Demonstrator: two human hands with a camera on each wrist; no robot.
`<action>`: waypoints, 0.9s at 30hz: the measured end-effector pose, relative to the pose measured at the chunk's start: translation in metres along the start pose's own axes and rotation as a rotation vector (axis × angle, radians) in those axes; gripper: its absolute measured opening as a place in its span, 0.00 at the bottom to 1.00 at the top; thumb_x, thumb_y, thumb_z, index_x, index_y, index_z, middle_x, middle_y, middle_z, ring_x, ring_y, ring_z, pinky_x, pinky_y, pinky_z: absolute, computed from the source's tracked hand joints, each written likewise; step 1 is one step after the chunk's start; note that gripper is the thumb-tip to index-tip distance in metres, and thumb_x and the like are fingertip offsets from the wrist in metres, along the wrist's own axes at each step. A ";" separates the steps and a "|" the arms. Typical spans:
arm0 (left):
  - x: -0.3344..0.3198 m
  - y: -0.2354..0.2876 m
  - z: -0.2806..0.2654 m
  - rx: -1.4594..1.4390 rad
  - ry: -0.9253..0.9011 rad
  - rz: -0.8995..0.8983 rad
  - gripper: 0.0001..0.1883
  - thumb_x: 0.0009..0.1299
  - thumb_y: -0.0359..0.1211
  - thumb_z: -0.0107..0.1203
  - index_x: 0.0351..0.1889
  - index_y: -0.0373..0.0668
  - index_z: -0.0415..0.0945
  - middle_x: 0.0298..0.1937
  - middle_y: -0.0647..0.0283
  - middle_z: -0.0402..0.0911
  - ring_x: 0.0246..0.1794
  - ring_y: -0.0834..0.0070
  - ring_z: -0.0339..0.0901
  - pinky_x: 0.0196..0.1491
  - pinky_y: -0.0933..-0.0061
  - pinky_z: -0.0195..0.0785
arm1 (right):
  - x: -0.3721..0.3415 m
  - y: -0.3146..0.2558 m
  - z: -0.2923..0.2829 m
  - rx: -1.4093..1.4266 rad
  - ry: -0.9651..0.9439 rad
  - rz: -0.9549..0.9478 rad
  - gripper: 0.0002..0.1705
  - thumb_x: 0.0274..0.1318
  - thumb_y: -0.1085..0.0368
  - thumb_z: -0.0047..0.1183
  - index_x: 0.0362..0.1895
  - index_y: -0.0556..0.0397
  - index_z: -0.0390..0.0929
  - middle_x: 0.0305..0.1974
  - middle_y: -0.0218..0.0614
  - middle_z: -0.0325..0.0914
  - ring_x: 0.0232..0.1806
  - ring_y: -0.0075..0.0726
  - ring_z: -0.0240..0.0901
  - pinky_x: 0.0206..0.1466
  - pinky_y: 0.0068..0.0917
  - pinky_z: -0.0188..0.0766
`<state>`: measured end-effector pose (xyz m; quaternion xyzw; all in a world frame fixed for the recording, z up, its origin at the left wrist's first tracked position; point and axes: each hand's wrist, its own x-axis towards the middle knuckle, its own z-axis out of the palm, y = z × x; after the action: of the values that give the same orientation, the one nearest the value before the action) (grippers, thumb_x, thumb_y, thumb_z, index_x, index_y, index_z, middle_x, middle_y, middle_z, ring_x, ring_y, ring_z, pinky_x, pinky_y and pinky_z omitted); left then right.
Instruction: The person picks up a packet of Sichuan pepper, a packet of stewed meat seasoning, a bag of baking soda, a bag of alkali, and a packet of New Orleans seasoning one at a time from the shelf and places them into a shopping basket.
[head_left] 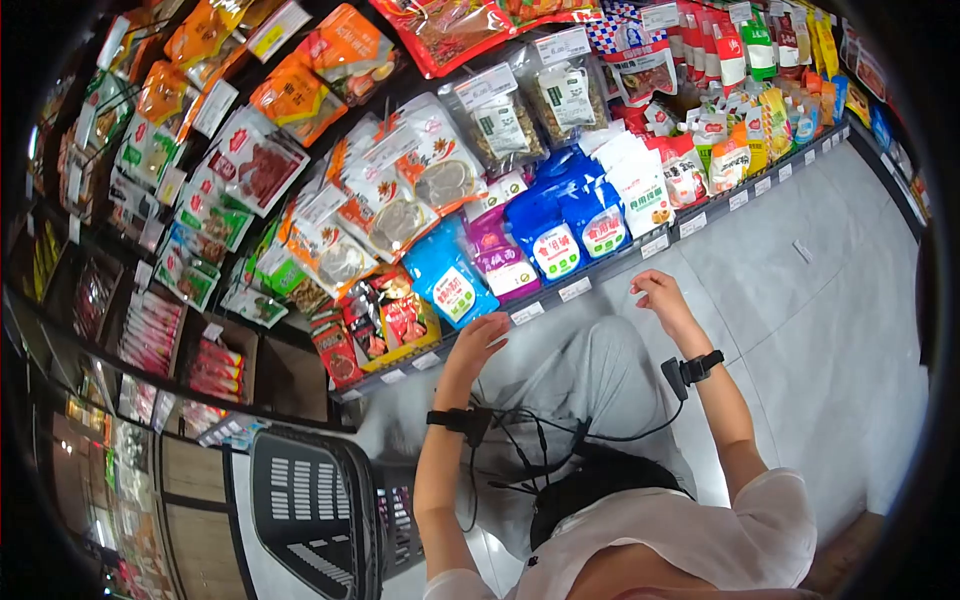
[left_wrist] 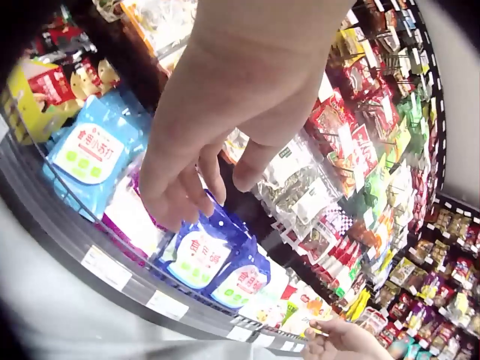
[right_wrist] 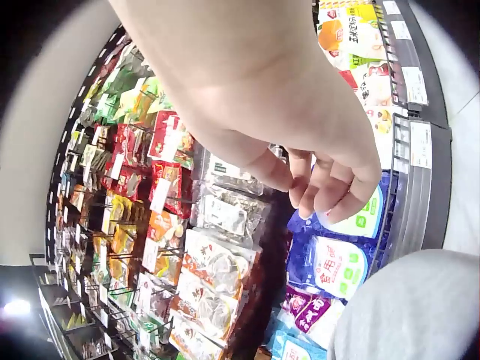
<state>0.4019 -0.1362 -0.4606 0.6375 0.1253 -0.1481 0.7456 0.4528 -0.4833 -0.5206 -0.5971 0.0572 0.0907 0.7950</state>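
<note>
My left hand [head_left: 480, 345] hovers at the shelf front, fingers loosely bent with nothing in them. Closest to it in the head view are a light blue bag [head_left: 450, 275] and a purple bag [head_left: 497, 250]. In the left wrist view its fingertips overlap the purple bag and dark blue bags [left_wrist: 201, 255]. My right hand [head_left: 660, 300] is also empty, its fingers loosely curled, out over the floor before the shelf edge. Dark blue bags [head_left: 550, 225] and a white bag [head_left: 635, 185] stand beyond it. The right wrist view shows its fingertips over the dark blue bags [right_wrist: 330, 262].
A price-tagged shelf edge [head_left: 575, 289] runs in front of the bags. Hanging packets [head_left: 430, 165] fill the rack above. A dark plastic basket [head_left: 310, 500] stands on the left. Cables [head_left: 540, 440] run between the wrist cameras, across the grey-trousered knees [head_left: 610, 370]. Tiled floor [head_left: 800, 300] lies right.
</note>
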 end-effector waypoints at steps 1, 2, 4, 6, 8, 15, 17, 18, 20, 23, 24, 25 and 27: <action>0.014 0.003 0.006 -0.022 -0.018 0.007 0.16 0.65 0.35 0.49 0.49 0.38 0.69 0.48 0.62 0.72 0.50 0.71 0.68 0.53 0.68 0.61 | 0.011 0.000 -0.003 0.011 0.017 0.000 0.07 0.51 0.65 0.46 0.30 0.53 0.74 0.27 0.29 0.73 0.24 0.20 0.65 0.29 0.18 0.64; 0.030 0.004 0.010 -0.095 -0.086 0.021 0.16 0.65 0.34 0.49 0.49 0.37 0.68 0.48 0.61 0.72 0.50 0.71 0.69 0.53 0.68 0.62 | 0.024 0.001 -0.006 0.005 0.040 -0.010 0.07 0.51 0.65 0.46 0.30 0.53 0.74 0.27 0.29 0.73 0.25 0.20 0.65 0.28 0.18 0.64; 0.060 0.002 0.018 -0.243 -0.217 0.044 0.17 0.65 0.34 0.49 0.49 0.36 0.68 0.48 0.59 0.72 0.50 0.69 0.69 0.53 0.67 0.63 | 0.051 0.004 -0.011 -0.008 0.085 -0.026 0.06 0.50 0.65 0.46 0.30 0.53 0.74 0.28 0.30 0.73 0.26 0.21 0.65 0.28 0.19 0.63; 0.090 0.002 0.035 -0.234 -0.181 0.032 0.17 0.65 0.31 0.45 0.51 0.33 0.65 0.49 0.55 0.71 0.52 0.65 0.68 0.55 0.64 0.62 | 0.077 0.006 -0.015 -0.052 0.134 -0.035 0.07 0.48 0.65 0.47 0.32 0.54 0.74 0.28 0.30 0.72 0.27 0.22 0.65 0.28 0.19 0.63; 0.117 -0.002 0.054 -0.206 -0.147 0.028 0.17 0.68 0.28 0.39 0.53 0.31 0.62 0.51 0.52 0.69 0.55 0.62 0.66 0.59 0.62 0.59 | 0.103 0.010 -0.018 -0.121 0.167 -0.053 0.09 0.46 0.66 0.48 0.33 0.55 0.73 0.29 0.31 0.72 0.28 0.23 0.66 0.29 0.20 0.63; 0.189 -0.035 0.091 -0.255 0.018 -0.018 0.16 0.61 0.30 0.50 0.48 0.42 0.66 0.48 0.60 0.70 0.51 0.67 0.67 0.53 0.63 0.61 | 0.161 0.005 -0.002 -0.441 0.206 -0.134 0.23 0.40 0.67 0.55 0.43 0.63 0.67 0.41 0.43 0.71 0.45 0.38 0.67 0.50 0.29 0.62; 0.199 -0.035 0.099 -0.237 0.068 -0.040 0.21 0.61 0.29 0.50 0.53 0.43 0.62 0.51 0.62 0.68 0.52 0.69 0.66 0.54 0.64 0.60 | 0.170 0.007 0.001 -0.470 0.194 -0.148 0.25 0.38 0.67 0.56 0.45 0.63 0.66 0.41 0.43 0.71 0.44 0.38 0.67 0.50 0.30 0.62; 0.201 -0.033 0.101 -0.207 0.058 -0.020 0.23 0.61 0.29 0.49 0.55 0.43 0.60 0.52 0.62 0.67 0.52 0.69 0.65 0.55 0.64 0.59 | 0.175 0.009 0.002 -0.484 0.189 -0.154 0.26 0.38 0.68 0.56 0.45 0.63 0.66 0.41 0.43 0.71 0.44 0.38 0.67 0.49 0.30 0.62; 0.204 -0.032 0.104 -0.146 0.037 0.020 0.26 0.60 0.29 0.49 0.59 0.44 0.57 0.55 0.61 0.64 0.53 0.71 0.64 0.56 0.64 0.58 | 0.189 0.021 -0.002 -0.449 0.149 -0.144 0.28 0.34 0.71 0.58 0.46 0.62 0.65 0.42 0.43 0.71 0.45 0.37 0.67 0.50 0.28 0.62; 0.208 -0.037 0.105 -0.107 -0.030 0.081 0.30 0.61 0.28 0.47 0.63 0.46 0.52 0.62 0.60 0.56 0.58 0.72 0.58 0.59 0.64 0.54 | 0.194 0.032 -0.005 -0.431 0.095 -0.092 0.31 0.31 0.73 0.59 0.47 0.60 0.65 0.43 0.41 0.70 0.46 0.36 0.67 0.50 0.27 0.62; 0.211 -0.039 0.105 -0.097 -0.053 0.101 0.31 0.61 0.27 0.47 0.63 0.46 0.51 0.63 0.60 0.55 0.59 0.72 0.57 0.59 0.64 0.54 | 0.191 0.032 -0.006 -0.433 0.085 -0.118 0.32 0.31 0.73 0.59 0.47 0.60 0.64 0.43 0.41 0.70 0.46 0.36 0.67 0.51 0.27 0.62; 0.215 -0.041 0.105 -0.036 -0.066 0.090 0.32 0.61 0.26 0.46 0.65 0.47 0.50 0.64 0.61 0.54 0.61 0.72 0.55 0.60 0.64 0.53 | 0.187 0.034 -0.006 -0.435 0.075 -0.143 0.32 0.31 0.73 0.60 0.48 0.59 0.64 0.44 0.41 0.70 0.47 0.36 0.66 0.51 0.27 0.62; 0.215 -0.044 0.111 -0.012 -0.070 0.087 0.32 0.61 0.26 0.47 0.65 0.47 0.50 0.64 0.61 0.54 0.60 0.71 0.56 0.59 0.65 0.54 | 0.182 0.033 -0.007 -0.412 0.034 -0.161 0.34 0.31 0.73 0.60 0.50 0.59 0.62 0.45 0.40 0.69 0.48 0.35 0.65 0.53 0.27 0.61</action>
<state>0.5832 -0.2655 -0.5643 0.6323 0.0722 -0.1371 0.7590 0.6236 -0.4671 -0.5898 -0.7511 0.0030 0.0268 0.6596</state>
